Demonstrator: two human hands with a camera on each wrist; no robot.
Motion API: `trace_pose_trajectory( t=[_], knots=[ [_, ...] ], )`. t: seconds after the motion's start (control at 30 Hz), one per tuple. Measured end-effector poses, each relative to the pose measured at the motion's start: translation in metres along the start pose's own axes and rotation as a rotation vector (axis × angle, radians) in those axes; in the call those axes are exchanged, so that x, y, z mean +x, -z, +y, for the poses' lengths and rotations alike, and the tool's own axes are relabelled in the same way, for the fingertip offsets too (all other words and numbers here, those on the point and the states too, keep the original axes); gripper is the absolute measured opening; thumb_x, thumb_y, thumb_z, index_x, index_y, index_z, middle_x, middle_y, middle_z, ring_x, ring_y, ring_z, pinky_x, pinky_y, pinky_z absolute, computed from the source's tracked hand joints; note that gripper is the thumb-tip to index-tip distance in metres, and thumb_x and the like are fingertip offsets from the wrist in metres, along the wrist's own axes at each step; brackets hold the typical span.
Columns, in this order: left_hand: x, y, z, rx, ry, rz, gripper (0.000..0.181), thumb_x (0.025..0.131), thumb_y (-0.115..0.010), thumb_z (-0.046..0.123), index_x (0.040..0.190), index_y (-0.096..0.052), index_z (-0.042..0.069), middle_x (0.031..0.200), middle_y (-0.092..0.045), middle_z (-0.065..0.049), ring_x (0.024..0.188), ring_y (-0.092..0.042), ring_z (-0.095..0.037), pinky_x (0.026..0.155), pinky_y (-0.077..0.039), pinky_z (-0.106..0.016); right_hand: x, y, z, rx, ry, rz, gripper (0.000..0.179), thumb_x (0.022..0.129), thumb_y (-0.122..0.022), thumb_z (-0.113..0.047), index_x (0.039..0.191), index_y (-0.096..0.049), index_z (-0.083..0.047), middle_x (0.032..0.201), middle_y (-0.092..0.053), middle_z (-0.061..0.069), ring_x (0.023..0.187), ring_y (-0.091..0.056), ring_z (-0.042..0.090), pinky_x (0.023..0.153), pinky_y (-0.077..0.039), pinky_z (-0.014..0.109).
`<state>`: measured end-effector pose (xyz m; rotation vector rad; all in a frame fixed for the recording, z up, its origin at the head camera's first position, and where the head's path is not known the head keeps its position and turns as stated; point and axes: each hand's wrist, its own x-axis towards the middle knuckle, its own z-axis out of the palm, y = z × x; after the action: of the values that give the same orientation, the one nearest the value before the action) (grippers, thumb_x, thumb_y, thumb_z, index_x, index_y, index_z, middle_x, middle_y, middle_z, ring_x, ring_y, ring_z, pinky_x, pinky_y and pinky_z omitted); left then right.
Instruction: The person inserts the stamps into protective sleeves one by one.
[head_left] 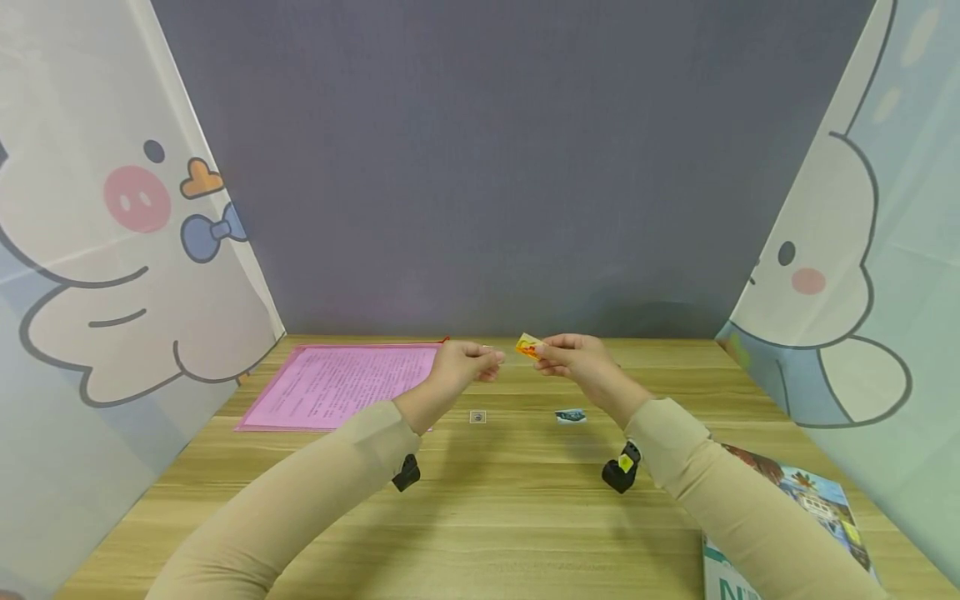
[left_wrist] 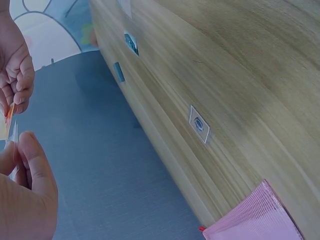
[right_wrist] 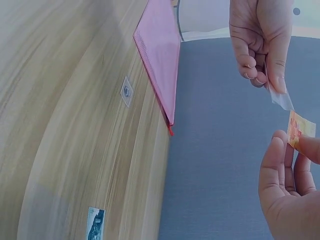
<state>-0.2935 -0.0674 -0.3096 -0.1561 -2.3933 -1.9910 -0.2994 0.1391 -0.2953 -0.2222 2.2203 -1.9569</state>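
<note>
Above the far part of the table, my left hand [head_left: 459,367] pinches a small clear plastic sleeve [right_wrist: 281,98] between thumb and fingers. Close to its right, my right hand [head_left: 585,364] pinches an orange and yellow stamp [head_left: 529,345] with toothed edges. In the right wrist view the sleeve's lower corner comes right to the stamp's upper edge. On the wood below lie a pale stamp with a round dark motif [head_left: 477,417] and a blue-toned stamp [head_left: 570,415]. A second small blue piece [left_wrist: 119,72] lies near the table's far edge in the left wrist view.
A pink zip folder [head_left: 337,387] with printed text lies at the back left of the wooden table [head_left: 480,533]. Colourful books or magazines [head_left: 825,508] lie at the right front, partly under my right forearm. A grey panel [head_left: 495,167] stands behind the table, with cartoon-printed cloths at both sides.
</note>
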Motion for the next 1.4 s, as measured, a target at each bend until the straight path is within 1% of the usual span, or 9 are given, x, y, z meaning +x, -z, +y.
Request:
trace_pose_trajectory(
  t=[0.17,0.27,0.43,0.53,0.7,0.87,1.1,1.27,1.4],
  knots=[
    [-0.0001,0.0008,0.0006,-0.007,0.004,0.010,0.023,0.088,-0.073,0.015,0.096,-0.072,-0.007,0.087,-0.074,-0.016,0.071,-0.071,-0.021,0.081,-0.062,-0.042,-0.0017,-0.0010,-0.0013,0.003,-0.002,-0.006,0.033,0.096,-0.062,-0.018,0.119,-0.057,0.006,0.095,-0.067,0.003,0.084,-0.067,0.014,0.089,-0.058,0.031],
    [-0.0001,0.0011,-0.0002,-0.011,0.001,0.012,0.022,0.088,-0.072,0.014,0.095,-0.072,-0.007,0.090,-0.073,-0.021,0.073,-0.071,-0.026,0.077,-0.063,-0.039,-0.0019,-0.0017,-0.0013,0.012,-0.010,-0.008,0.033,0.096,-0.062,-0.017,0.119,-0.057,0.006,0.096,-0.067,0.005,0.087,-0.067,0.016,0.089,-0.058,0.031],
    [-0.0011,0.0016,-0.0006,-0.032,0.009,0.013,0.019,0.088,-0.072,0.012,0.091,-0.072,-0.007,0.094,-0.071,-0.025,0.085,-0.070,-0.036,0.082,-0.061,-0.042,-0.0001,-0.0029,0.0007,0.022,-0.023,-0.007,0.031,0.096,-0.061,-0.015,0.119,-0.057,0.007,0.099,-0.066,0.008,0.085,-0.068,0.016,0.097,-0.055,0.038],
    [-0.0013,0.0017,-0.0010,-0.037,0.003,0.019,0.017,0.089,-0.071,0.010,0.091,-0.072,-0.006,0.089,-0.072,-0.020,0.079,-0.071,-0.032,0.081,-0.062,-0.041,0.0009,-0.0041,0.0019,0.033,-0.028,-0.013,0.030,0.097,-0.061,-0.013,0.118,-0.057,0.007,0.097,-0.066,0.008,0.083,-0.068,0.015,0.102,-0.052,0.043],
    [-0.0012,0.0020,-0.0014,-0.044,-0.011,0.028,0.015,0.089,-0.069,0.007,0.093,-0.072,-0.008,0.087,-0.072,-0.017,0.067,-0.069,-0.017,0.077,-0.063,-0.038,0.0013,-0.0070,0.0026,0.034,-0.025,-0.026,0.028,0.097,-0.060,-0.012,0.116,-0.056,0.008,0.092,-0.066,0.005,0.082,-0.068,0.015,0.095,-0.057,0.037],
    [-0.0023,0.0033,-0.0002,-0.042,-0.004,0.016,0.019,0.088,-0.072,0.011,0.096,-0.072,-0.006,0.092,-0.072,-0.019,0.070,-0.070,-0.017,0.083,-0.061,-0.043,0.0020,-0.0093,0.0027,0.018,-0.022,-0.023,0.027,0.098,-0.059,-0.012,0.116,-0.056,0.007,0.092,-0.066,0.005,0.088,-0.067,0.019,0.088,-0.059,0.031],
    [-0.0029,0.0028,0.0015,-0.036,0.010,0.018,0.020,0.088,-0.072,0.013,0.097,-0.073,-0.005,0.088,-0.073,-0.015,0.068,-0.069,-0.014,0.075,-0.063,-0.033,0.0017,-0.0079,0.0028,0.018,-0.015,-0.001,0.031,0.098,-0.059,-0.015,0.119,-0.056,0.007,0.103,-0.065,0.012,0.084,-0.066,0.015,0.086,-0.059,0.029],
    [-0.0014,0.0022,0.0004,-0.040,0.016,0.020,0.020,0.087,-0.073,0.013,0.097,-0.073,-0.004,0.088,-0.073,-0.015,0.069,-0.070,-0.015,0.078,-0.063,-0.037,0.0013,-0.0080,0.0039,0.011,-0.024,-0.002,0.031,0.098,-0.059,-0.016,0.119,-0.057,0.006,0.104,-0.065,0.012,0.086,-0.067,0.016,0.094,-0.057,0.035],
    [-0.0016,0.0018,0.0009,-0.045,0.013,0.024,0.019,0.087,-0.073,0.011,0.097,-0.072,-0.005,0.089,-0.073,-0.016,0.068,-0.069,-0.015,0.080,-0.062,-0.039,0.0015,-0.0085,0.0040,0.018,-0.021,-0.001,0.028,0.097,-0.060,-0.014,0.116,-0.057,0.007,0.103,-0.066,0.013,0.086,-0.067,0.017,0.094,-0.057,0.036]
  ],
)
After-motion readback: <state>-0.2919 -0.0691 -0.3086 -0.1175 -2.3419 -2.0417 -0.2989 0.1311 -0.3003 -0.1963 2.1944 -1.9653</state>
